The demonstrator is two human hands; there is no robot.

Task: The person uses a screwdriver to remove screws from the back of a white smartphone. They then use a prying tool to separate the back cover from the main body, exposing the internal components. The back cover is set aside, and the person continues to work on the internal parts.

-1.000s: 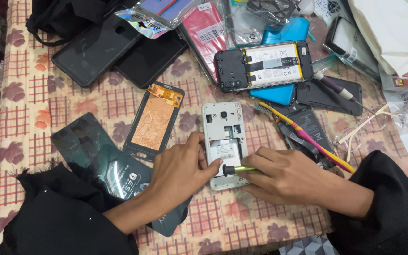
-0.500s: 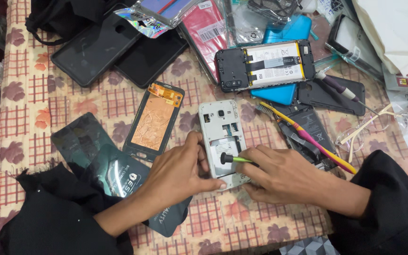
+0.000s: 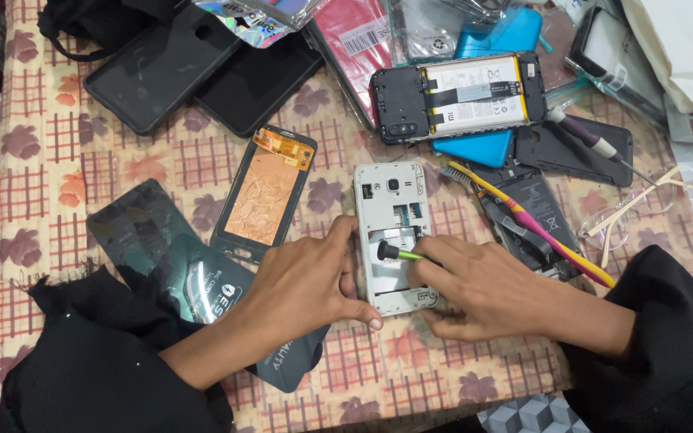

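A white phone frame (image 3: 391,210) lies back-up on the checked tablecloth (image 3: 122,164). My left hand (image 3: 302,281) rests along its left edge, fingers curled round the lower corner, holding it down. My right hand (image 3: 483,285) grips a small green-shafted screwdriver (image 3: 399,254) with a black knob, lying across the frame's middle. Left of the frame lies a phone screen panel (image 3: 265,192), face down with a copper-coloured back.
An opened black phone (image 3: 455,96) showing its battery sits on a blue case (image 3: 475,148) behind. A yellow and pink toothbrush (image 3: 535,228), black back covers (image 3: 575,152), dark phone cases (image 3: 154,68) and packets (image 3: 202,281) lie around.
My right hand has shifted the screwdriver up over the frame's middle, its black knob now pointing left. My left hand has slid slightly lower along the frame's edge.
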